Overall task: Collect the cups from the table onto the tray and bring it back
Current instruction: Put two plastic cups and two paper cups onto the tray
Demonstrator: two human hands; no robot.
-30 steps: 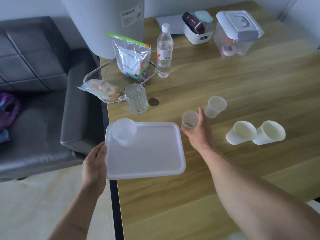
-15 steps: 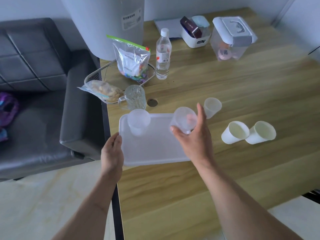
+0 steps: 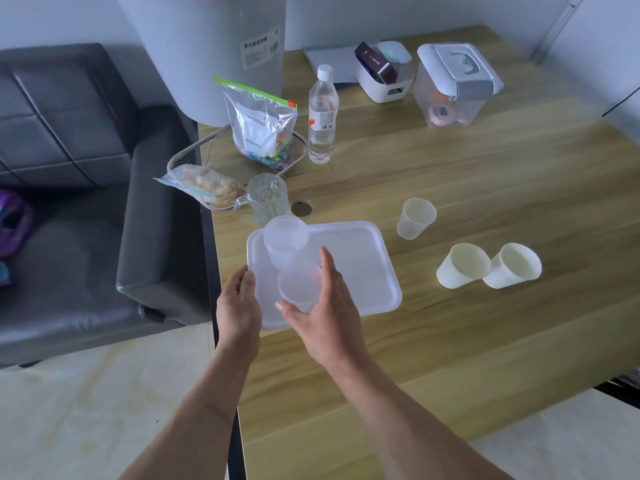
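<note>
A white plastic tray (image 3: pixel 360 265) lies at the wooden table's left edge. My left hand (image 3: pixel 239 306) grips its near left rim. One clear plastic cup (image 3: pixel 285 242) stands upright at the tray's far left corner. My right hand (image 3: pixel 322 310) holds a second clear cup (image 3: pixel 298 287) over the tray's near left part, just in front of the first cup. On the table to the right stand a translucent cup (image 3: pixel 415 218) and two white cups, one (image 3: pixel 462 265) beside the other (image 3: pixel 512 265), both tilted.
A glass mug (image 3: pixel 266 199) stands just beyond the tray. Behind it are a wire basket (image 3: pixel 194 157) with snack bags, a water bottle (image 3: pixel 322 116), a white bin (image 3: pixel 207 53) and storage boxes (image 3: pixel 453 84). A dark sofa (image 3: pixel 86 202) is left of the table.
My right hand lifted a clear cup from the table and carried it left over the tray. The tray, held by my left hand, slid right, further onto the table.
</note>
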